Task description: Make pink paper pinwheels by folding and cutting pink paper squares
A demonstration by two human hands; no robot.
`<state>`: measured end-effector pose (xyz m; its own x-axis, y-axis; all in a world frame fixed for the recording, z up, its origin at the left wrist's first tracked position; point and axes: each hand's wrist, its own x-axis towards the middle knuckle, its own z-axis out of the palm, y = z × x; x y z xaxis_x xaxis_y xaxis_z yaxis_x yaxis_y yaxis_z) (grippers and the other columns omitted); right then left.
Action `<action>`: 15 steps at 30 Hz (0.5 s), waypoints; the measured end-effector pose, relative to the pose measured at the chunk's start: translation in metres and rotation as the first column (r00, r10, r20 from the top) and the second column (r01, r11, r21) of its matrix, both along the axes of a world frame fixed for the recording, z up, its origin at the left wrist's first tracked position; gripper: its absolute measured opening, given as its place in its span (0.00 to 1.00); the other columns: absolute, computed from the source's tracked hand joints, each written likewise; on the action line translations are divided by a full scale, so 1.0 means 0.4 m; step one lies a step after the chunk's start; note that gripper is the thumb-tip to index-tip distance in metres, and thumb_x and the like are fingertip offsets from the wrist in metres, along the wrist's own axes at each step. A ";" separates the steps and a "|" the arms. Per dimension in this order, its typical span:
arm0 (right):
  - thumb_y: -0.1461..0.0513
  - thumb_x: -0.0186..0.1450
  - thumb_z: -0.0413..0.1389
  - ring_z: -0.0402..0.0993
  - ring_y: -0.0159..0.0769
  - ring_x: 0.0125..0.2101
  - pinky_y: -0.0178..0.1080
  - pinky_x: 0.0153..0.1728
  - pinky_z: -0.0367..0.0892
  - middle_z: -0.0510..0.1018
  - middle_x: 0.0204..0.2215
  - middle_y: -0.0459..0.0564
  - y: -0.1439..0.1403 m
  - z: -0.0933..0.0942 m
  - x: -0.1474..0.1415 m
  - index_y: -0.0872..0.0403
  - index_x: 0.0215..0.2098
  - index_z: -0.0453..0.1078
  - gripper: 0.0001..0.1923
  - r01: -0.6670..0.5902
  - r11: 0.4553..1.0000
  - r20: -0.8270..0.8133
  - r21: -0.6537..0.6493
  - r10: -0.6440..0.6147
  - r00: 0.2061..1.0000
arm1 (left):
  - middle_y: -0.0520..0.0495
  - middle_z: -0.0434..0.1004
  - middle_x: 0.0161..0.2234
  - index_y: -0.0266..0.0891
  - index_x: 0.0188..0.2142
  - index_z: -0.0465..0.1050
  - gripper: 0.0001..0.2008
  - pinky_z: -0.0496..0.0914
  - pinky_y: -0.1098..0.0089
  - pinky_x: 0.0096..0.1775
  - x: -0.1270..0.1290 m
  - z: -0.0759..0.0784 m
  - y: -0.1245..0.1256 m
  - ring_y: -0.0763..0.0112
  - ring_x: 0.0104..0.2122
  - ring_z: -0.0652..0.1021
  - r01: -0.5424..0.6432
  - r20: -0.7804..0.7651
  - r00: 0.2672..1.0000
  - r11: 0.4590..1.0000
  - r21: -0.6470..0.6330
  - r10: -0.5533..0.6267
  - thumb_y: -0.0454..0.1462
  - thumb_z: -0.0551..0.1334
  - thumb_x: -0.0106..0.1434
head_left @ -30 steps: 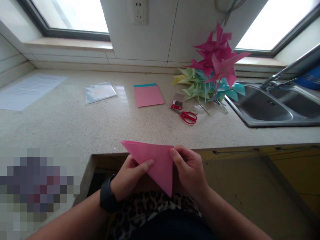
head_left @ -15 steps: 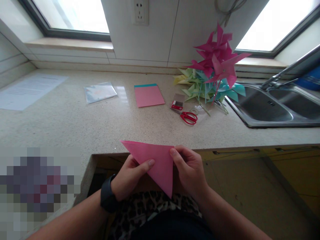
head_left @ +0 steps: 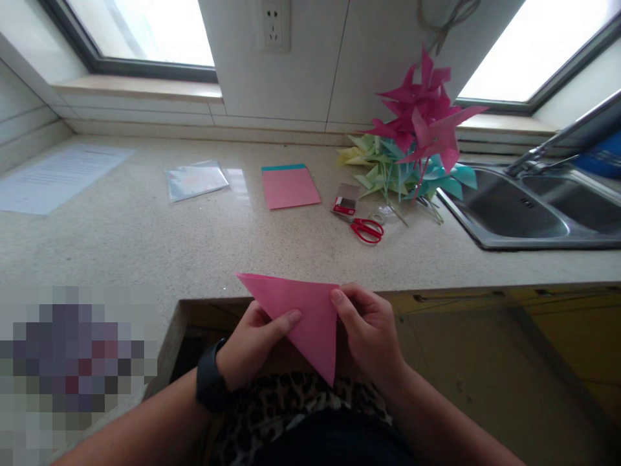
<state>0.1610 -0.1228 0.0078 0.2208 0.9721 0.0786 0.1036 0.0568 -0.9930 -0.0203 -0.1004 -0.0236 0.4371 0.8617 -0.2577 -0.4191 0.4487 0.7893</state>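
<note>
A pink sheet of paper [head_left: 310,317], folded into a triangle, is held between my two hands just in front of the counter edge. My left hand [head_left: 259,340], with a dark watch on its wrist, grips the long slanting side, thumb on top and fingers hidden underneath. At the upper right corner my right hand [head_left: 369,323] pinches the paper between thumb and curled fingers. Beyond my hands, red-handled scissors [head_left: 367,230] lie on the counter beside a small red and clear box [head_left: 346,200].
A stack of pink and blue paper [head_left: 291,188] lies mid-counter, with a clear packet [head_left: 196,180] to its left and printed sheets [head_left: 63,175] farther left. Several paper pinwheels [head_left: 422,129] lean near the metal sink [head_left: 509,200]. A pixelated patch covers the lower left.
</note>
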 end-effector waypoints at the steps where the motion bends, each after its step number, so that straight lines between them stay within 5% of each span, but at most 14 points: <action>1: 0.57 0.67 0.59 0.64 0.27 0.21 0.30 0.23 0.62 0.73 0.20 0.42 0.000 0.000 0.000 0.53 0.26 0.74 0.13 -0.001 1.000 -0.002 0.002 0.001 1.000 | 0.47 0.85 0.39 0.40 0.42 0.82 0.11 0.74 0.70 0.45 0.000 0.001 0.000 0.69 0.38 0.81 -0.001 0.002 1.000 1.000 0.002 0.001 0.38 0.73 0.59; 15: 0.57 0.67 0.58 0.63 0.27 0.21 0.29 0.22 0.61 0.71 0.20 0.41 -0.001 0.001 -0.002 0.54 0.26 0.73 0.14 -0.007 1.000 0.005 -0.003 0.007 1.000 | 0.47 0.86 0.39 0.41 0.42 0.82 0.11 0.75 0.72 0.44 0.001 -0.003 0.002 0.71 0.37 0.81 -0.007 0.009 1.000 1.000 -0.008 0.007 0.38 0.74 0.58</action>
